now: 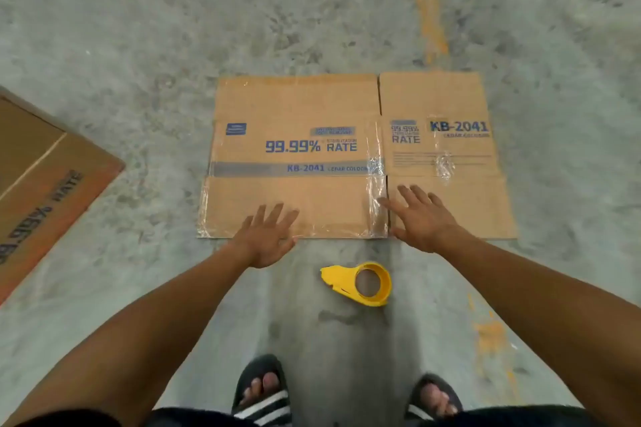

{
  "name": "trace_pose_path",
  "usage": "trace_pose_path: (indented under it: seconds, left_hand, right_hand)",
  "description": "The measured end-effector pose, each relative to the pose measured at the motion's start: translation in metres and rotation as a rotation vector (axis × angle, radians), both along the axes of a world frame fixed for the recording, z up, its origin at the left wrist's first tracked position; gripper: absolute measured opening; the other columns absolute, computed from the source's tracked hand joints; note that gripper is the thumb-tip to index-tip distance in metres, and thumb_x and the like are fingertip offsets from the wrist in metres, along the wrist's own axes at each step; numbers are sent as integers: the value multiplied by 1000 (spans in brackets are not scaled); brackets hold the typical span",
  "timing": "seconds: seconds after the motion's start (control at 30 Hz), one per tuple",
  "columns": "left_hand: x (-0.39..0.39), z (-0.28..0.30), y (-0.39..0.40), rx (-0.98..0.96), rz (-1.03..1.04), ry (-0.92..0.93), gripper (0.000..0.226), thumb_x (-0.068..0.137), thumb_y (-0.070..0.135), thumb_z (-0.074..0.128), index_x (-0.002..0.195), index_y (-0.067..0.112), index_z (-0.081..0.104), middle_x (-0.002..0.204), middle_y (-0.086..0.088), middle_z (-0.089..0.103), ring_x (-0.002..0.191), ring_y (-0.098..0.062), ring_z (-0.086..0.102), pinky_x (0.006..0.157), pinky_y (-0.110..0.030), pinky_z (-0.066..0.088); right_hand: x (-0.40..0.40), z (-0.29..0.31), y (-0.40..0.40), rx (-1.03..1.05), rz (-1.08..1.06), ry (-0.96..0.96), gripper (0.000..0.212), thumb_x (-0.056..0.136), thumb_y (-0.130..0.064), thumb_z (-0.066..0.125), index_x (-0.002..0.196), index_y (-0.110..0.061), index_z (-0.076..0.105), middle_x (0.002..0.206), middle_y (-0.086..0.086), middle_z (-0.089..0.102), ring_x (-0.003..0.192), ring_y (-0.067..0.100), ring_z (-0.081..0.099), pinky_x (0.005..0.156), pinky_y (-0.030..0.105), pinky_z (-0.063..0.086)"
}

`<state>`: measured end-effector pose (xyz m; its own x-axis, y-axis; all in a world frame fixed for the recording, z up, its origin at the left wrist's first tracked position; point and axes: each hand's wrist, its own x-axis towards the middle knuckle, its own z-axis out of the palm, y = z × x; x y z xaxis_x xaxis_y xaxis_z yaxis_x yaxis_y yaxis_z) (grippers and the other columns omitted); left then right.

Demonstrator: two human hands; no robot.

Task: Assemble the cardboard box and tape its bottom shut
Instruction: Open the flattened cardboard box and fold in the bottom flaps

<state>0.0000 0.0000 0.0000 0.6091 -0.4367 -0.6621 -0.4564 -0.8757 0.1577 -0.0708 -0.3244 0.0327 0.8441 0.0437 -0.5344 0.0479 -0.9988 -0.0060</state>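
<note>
1. Reaching both arms down toward the flattened cardboard box (298,156), which is lying flat on the concrete floor (138,45) right in front of me.
2. My left hand (265,236) is spreading wide over the near flap, holding nothing.
3. My right hand (421,218) is also splaying wide, over the slit between flaps.
4. The yellow tape dispenser (360,284) is sitting on the floor between my arms, just shy of the box edge.
5. Another box (45,177) is poking in at left.

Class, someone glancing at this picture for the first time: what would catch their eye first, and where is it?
The flattened box lying in the middle of the concrete floor, with both open hands reaching over its near edge. Next, the bright yellow tape dispenser on the floor just below the hands.
</note>
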Motion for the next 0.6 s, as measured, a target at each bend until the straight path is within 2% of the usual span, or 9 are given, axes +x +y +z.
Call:
trace_pose_path:
  seconds: [0.1, 0.17, 0.27, 0.33, 0.47, 0.6]
  left_hand:
    - [11, -36, -3, 95, -145, -18, 69, 96, 64, 24, 152, 44, -11, 163, 2, -20, 148, -39, -16, 117, -57, 3]
    - [21, -51, -3, 135, -230, -38, 69, 95, 65, 25, 151, 46, -12, 161, 3, -26, 147, -42, -18, 116, -58, 6]
    - [31, -56, 1, 177, -352, -110, 69, 96, 64, 26, 149, 49, -16, 160, 3, -29, 146, -46, -16, 115, -59, 13]
    - [35, -58, 4, 181, -376, -134, 72, 96, 63, 28, 143, 52, -24, 160, 4, -30, 146, -46, -16, 115, -59, 13]
    - [32, -58, 5, 180, -404, -172, 74, 95, 63, 30, 127, 56, -37, 160, 4, -29, 146, -47, -14, 115, -58, 15]
    - [33, -51, 0, 155, -397, -166, 72, 97, 58, 32, 148, 48, -18, 162, 2, -25, 147, -47, -11, 116, -56, 17]
  right_hand:
    - [9, -38, -2, -118, 199, -23, 82, 88, -56, 55, 153, -44, 6, 164, 10, 1, 149, 37, -1, 113, 63, 18]
    - [13, -62, -5, -163, 253, 21, 102, 78, -61, 66, 150, -50, -5, 164, 9, -14, 147, 43, -8, 106, 71, 17]
    - [19, -85, -14, -207, 313, 32, 121, 66, -69, 71, 143, -57, -21, 161, 8, -26, 145, 49, -7, 99, 68, 31]
    - [26, -86, -17, -208, 360, 48, 118, 70, -67, 69, 143, -56, -24, 161, 11, -27, 143, 53, -5, 96, 61, 39]
    - [22, -81, -13, -187, 392, 107, 93, 92, -45, 57, 147, -52, -18, 161, 17, -24, 142, 59, -3, 101, 65, 37]
    - [9, -80, -7, -207, 409, 69, 77, 102, -19, 38, 150, -46, -15, 161, 17, -22, 141, 61, -1, 102, 67, 36]
